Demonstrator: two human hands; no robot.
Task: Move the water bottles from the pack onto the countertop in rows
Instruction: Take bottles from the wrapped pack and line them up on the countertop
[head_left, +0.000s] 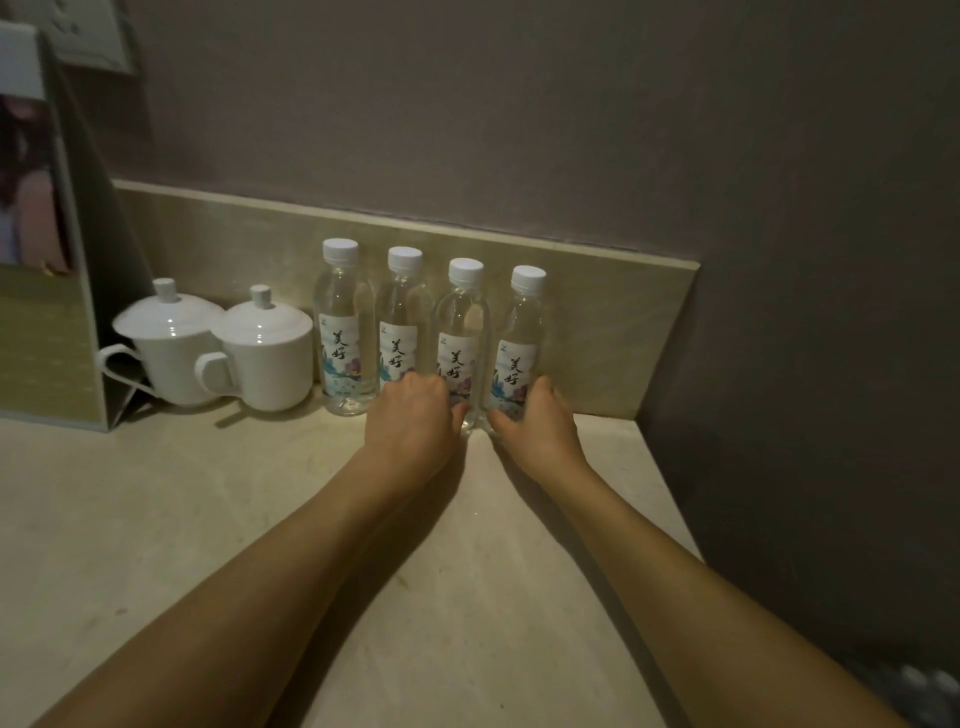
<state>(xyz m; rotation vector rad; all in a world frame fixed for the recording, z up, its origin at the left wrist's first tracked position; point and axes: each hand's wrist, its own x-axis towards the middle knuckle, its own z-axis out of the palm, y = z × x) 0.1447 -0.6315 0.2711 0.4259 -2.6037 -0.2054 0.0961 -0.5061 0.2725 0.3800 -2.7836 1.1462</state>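
Several clear water bottles with white caps and flowered labels stand upright in a row on the beige countertop (218, 519), against the low stone backsplash. My left hand (410, 418) curls round the base of the second bottle from the left (402, 332). My right hand (543, 423) grips the base of the rightmost bottle (519, 353), thumb on its left side. Between my hands stands the third bottle (462, 332), and the leftmost bottle (340, 322) stands free. More white caps, perhaps the pack (917, 680), show blurred at the bottom right below the counter edge.
Two white lidded cups (176, 353) (265, 358) stand just left of the bottles. A standing framed sign (47, 291) fills the far left. The counter ends at a dark wall (805, 364) on the right, with its edge running diagonally.
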